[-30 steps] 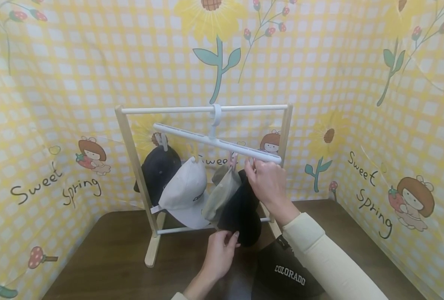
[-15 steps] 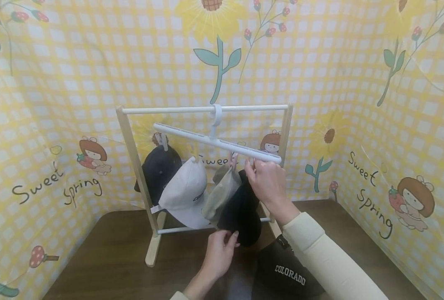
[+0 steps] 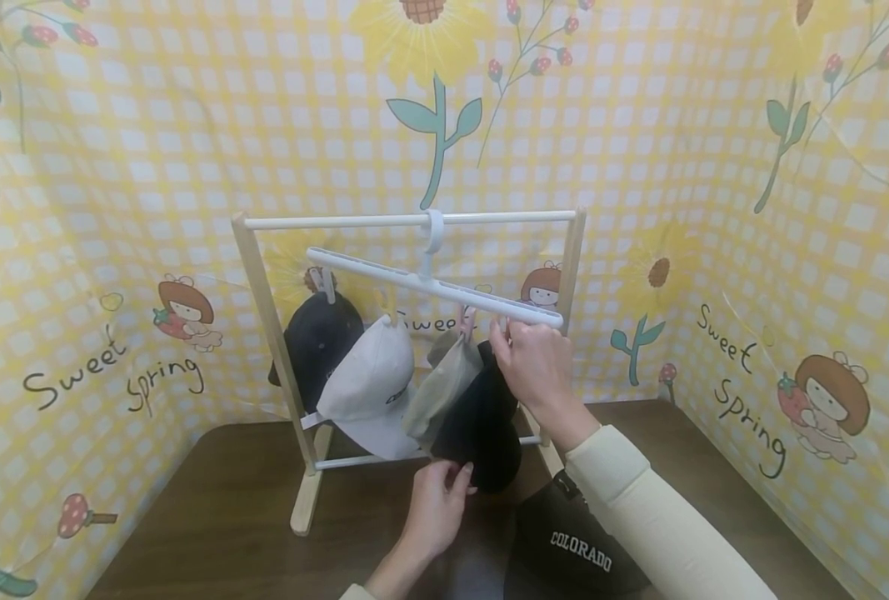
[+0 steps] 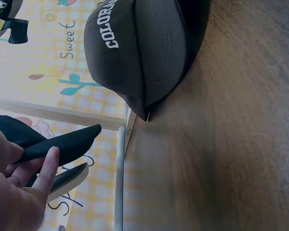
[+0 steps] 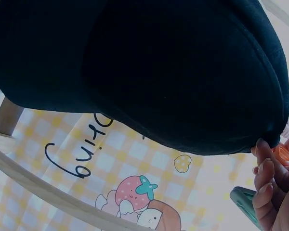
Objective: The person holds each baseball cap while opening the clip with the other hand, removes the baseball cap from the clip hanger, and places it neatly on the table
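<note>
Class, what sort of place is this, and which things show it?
Probably an indoor corner dressed as a small booth: creased yellow-checked sheeting behind and beside a brown table, where caps hang on a rack.

a: where did the rack (image 3: pixel 324 222) stand?
b: on the table (image 3: pixel 219 483), with cloth (image 3: pixel 227 125) behind it and to both sides. a hanger (image 3: pixel 384 272) hung from the middle of its top bar, right end lower than left.
a: and the caps?
b: left to right under the hanger: first cap (image 3: pixel 324 342), second cap (image 3: pixel 372 375), third cap (image 3: pixel 444 387), then the fourth cap (image 3: pixel 481 433), partly before the third. a fifth cap (image 3: pixel 549 517) sat on the table, front right.
a: the hands?
b: left hand (image 3: pixel 440 504) at the fourth cap's lower edge; right hand (image 3: pixel 537 367) at the clip (image 5: pixel 282 153) on its top, beneath the hanger's right end.
</note>
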`<state>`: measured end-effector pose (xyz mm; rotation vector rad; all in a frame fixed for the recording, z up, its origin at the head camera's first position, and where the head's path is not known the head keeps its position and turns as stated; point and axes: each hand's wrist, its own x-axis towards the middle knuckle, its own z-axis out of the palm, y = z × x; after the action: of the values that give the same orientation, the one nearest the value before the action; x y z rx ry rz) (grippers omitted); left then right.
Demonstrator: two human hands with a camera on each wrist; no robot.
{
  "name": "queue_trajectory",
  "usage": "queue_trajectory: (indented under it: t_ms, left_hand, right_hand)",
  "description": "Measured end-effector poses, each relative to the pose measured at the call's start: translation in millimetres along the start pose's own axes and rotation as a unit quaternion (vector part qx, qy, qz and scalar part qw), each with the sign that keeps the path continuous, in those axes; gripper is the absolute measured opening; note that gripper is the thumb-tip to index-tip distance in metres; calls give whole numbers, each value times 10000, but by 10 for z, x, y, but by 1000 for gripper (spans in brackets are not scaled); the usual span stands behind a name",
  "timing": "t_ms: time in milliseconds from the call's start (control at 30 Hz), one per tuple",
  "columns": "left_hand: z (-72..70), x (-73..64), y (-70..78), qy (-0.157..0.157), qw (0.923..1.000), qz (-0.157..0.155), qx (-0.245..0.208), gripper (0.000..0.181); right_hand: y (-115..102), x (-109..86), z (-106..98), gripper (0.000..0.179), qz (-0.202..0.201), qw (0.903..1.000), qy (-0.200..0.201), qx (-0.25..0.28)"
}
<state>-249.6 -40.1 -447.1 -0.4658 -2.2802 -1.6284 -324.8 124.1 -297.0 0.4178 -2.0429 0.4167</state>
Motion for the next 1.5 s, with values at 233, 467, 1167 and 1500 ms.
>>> queue_trajectory:
  t_ms: [233, 467, 1167, 1500]
  left_hand:
    - [23, -52, -78, -85, 9999, -70, 91, 23]
    - [52, -45, -88, -50, 9999, -31, 140, 21]
    - [37, -61, -72, -156, 9998, -132, -41, 22]
    - [43, -58, -109, -88, 9999, -16, 51, 24]
  right_hand:
    - [2, -1, 6, 48, -59, 9999, 149, -27]
    - [4, 5, 9, 48, -47, 9999, 106, 6]
    - [-8, -8, -10, 50, 8, 10000, 26, 30]
    - [-2, 6, -11, 50, -3, 10000, 64, 30]
